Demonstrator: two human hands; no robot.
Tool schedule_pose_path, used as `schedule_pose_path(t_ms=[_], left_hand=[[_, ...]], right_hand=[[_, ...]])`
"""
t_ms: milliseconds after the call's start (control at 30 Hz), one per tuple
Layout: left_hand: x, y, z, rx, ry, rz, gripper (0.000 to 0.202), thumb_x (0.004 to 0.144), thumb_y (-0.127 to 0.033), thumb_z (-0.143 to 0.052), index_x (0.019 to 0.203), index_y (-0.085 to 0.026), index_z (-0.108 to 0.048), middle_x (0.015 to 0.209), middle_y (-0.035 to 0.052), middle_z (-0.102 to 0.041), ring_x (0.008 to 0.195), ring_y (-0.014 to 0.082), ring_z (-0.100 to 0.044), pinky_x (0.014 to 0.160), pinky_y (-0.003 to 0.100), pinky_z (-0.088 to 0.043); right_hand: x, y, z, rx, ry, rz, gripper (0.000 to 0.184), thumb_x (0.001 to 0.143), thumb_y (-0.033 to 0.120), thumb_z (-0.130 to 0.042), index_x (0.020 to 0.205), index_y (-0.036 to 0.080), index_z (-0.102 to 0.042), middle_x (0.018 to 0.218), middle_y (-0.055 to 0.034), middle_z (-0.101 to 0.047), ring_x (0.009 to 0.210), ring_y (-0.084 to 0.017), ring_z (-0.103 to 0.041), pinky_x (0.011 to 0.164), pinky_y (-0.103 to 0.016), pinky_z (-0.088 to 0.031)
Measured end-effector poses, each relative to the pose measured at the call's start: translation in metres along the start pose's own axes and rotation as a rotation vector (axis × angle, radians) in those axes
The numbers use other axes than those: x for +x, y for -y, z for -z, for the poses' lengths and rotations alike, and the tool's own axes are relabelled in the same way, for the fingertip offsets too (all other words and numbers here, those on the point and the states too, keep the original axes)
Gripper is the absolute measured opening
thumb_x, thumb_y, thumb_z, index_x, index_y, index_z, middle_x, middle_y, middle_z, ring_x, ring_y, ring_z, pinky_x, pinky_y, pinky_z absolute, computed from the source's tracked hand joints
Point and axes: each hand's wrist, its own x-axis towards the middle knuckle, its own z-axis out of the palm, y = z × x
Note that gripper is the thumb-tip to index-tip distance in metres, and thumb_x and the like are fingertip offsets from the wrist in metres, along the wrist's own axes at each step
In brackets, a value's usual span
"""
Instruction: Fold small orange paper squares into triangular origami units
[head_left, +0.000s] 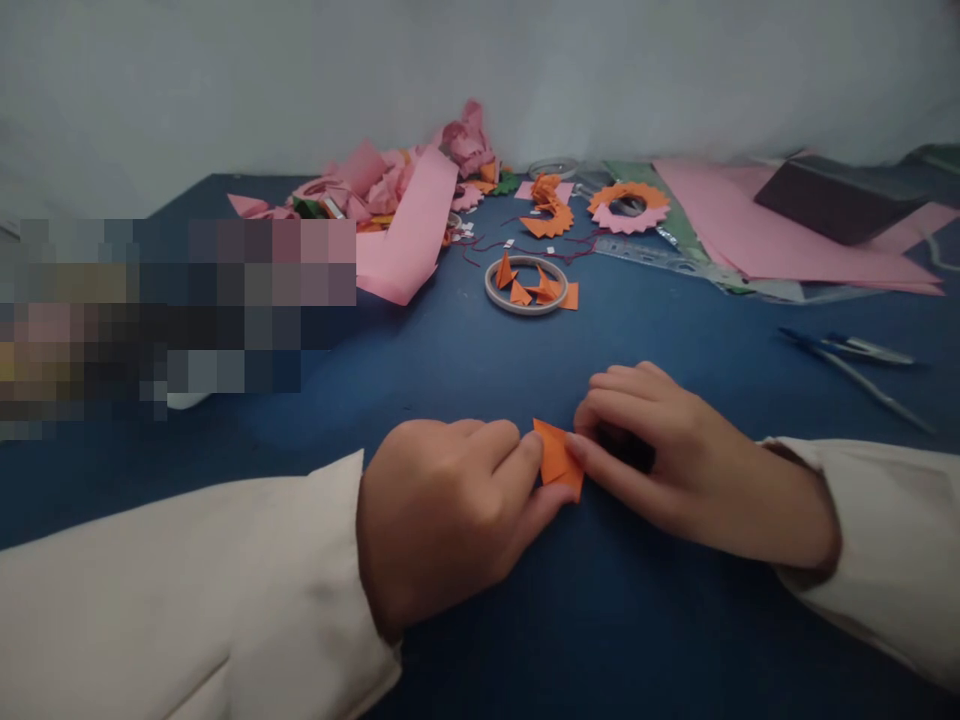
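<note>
A small folded orange paper piece (556,457) lies on the blue table (600,620), pinched from both sides. My left hand (442,515) is closed, its thumb and forefinger pressing the paper's left edge. From the right, my right hand (675,460) grips the same piece with curled fingers. Both arms wear cream sleeves.
A ring-shaped lid (527,285) holds a few folded orange pieces. Behind it lie an orange and pink paper ring (628,205), a chain of orange pieces (551,210), crumpled pink scraps (390,190), pink sheets (780,235), a ruler (660,257), and scissors (847,350) at right.
</note>
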Motion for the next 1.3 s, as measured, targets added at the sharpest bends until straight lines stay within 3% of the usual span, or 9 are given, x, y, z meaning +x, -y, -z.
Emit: schedule_pose_path(t_ms=[267, 433, 633, 767, 933, 1033, 1167, 1300], left_hand=[[0.003, -0.002, 0.0, -0.051, -0.018, 0.073, 0.03, 0.082, -0.041, -0.056, 0.073, -0.015, -0.068, 0.051, -0.002, -0.055, 0.041, 0.0129, -0.048, 0.039, 0.028, -0.028], [0.007, -0.002, 0.001, -0.23, 0.011, 0.153, 0.027, 0.085, -0.034, -0.05, 0.073, -0.014, -0.062, 0.058, -0.0012, -0.057, 0.048, 0.0119, -0.05, 0.045, 0.026, -0.034], [0.011, -0.001, 0.003, -0.377, 0.093, 0.227, 0.018, 0.085, -0.02, -0.043, 0.074, -0.014, -0.056, 0.058, -0.003, -0.053, 0.045, 0.0087, -0.044, 0.046, 0.024, -0.031], [0.012, 0.002, 0.004, -0.442, 0.095, 0.34, 0.018, 0.087, -0.015, -0.041, 0.074, -0.015, -0.054, 0.054, -0.0056, -0.047, 0.042, 0.0061, -0.04, 0.045, 0.022, -0.029], [0.015, 0.005, 0.011, -0.757, 0.123, 0.531, 0.023, 0.091, -0.023, -0.04, 0.07, -0.018, -0.049, 0.052, -0.0072, -0.042, 0.044, 0.0061, -0.038, 0.046, 0.019, -0.032], [0.02, 0.007, 0.01, -0.905, 0.211, 0.664, 0.018, 0.089, -0.031, -0.045, 0.077, -0.018, -0.051, 0.06, -0.0055, -0.051, 0.053, 0.0077, -0.046, 0.05, 0.018, -0.036], [0.027, 0.008, 0.005, -1.019, 0.36, 0.65, 0.024, 0.088, -0.033, -0.046, 0.074, -0.017, -0.057, 0.066, -0.0035, -0.057, 0.06, 0.0084, -0.049, 0.053, 0.018, -0.037], [0.029, 0.01, 0.002, -1.104, 0.375, 0.661, 0.028, 0.088, -0.029, -0.047, 0.067, -0.015, -0.058, 0.062, -0.0039, -0.056, 0.058, 0.007, -0.049, 0.054, 0.016, -0.037]], right_hand=[[-0.002, 0.007, 0.008, 0.467, 0.013, -0.18, 0.018, 0.089, 0.03, -0.05, 0.077, 0.02, -0.06, 0.072, 0.0014, -0.061, 0.066, -0.011, -0.055, 0.062, -0.026, -0.042], [-0.004, 0.008, 0.009, 0.671, 0.031, -0.147, 0.012, 0.088, 0.026, -0.052, 0.082, 0.019, -0.06, 0.083, -0.0016, -0.066, 0.078, -0.013, -0.061, 0.071, -0.024, -0.05], [-0.005, 0.007, 0.008, 0.622, -0.086, -0.072, 0.009, 0.087, 0.022, -0.054, 0.083, 0.019, -0.062, 0.093, -0.0025, -0.063, 0.094, -0.013, -0.059, 0.081, -0.022, -0.048], [-0.005, 0.006, 0.006, 0.59, -0.127, -0.152, 0.011, 0.088, 0.028, -0.052, 0.085, 0.021, -0.06, 0.091, -0.0029, -0.063, 0.089, -0.015, -0.059, 0.079, -0.026, -0.048], [-0.004, 0.004, 0.003, 0.531, -0.173, -0.27, 0.018, 0.087, 0.035, -0.051, 0.083, 0.02, -0.059, 0.081, -0.003, -0.061, 0.075, -0.016, -0.057, 0.068, -0.029, -0.047], [-0.003, 0.003, 0.004, 0.556, -0.145, -0.25, 0.015, 0.088, 0.033, -0.051, 0.084, 0.02, -0.059, 0.081, -0.0019, -0.06, 0.075, -0.015, -0.057, 0.069, -0.028, -0.047], [-0.001, 0.003, 0.005, 0.586, -0.082, -0.199, 0.012, 0.089, 0.027, -0.049, 0.086, 0.019, -0.057, 0.082, -0.0015, -0.061, 0.076, -0.013, -0.058, 0.071, -0.026, -0.048], [-0.002, 0.003, 0.003, 0.453, -0.118, -0.091, 0.012, 0.09, 0.02, -0.045, 0.093, 0.019, -0.056, 0.087, -0.0044, -0.061, 0.08, -0.014, -0.058, 0.071, -0.026, -0.049]])
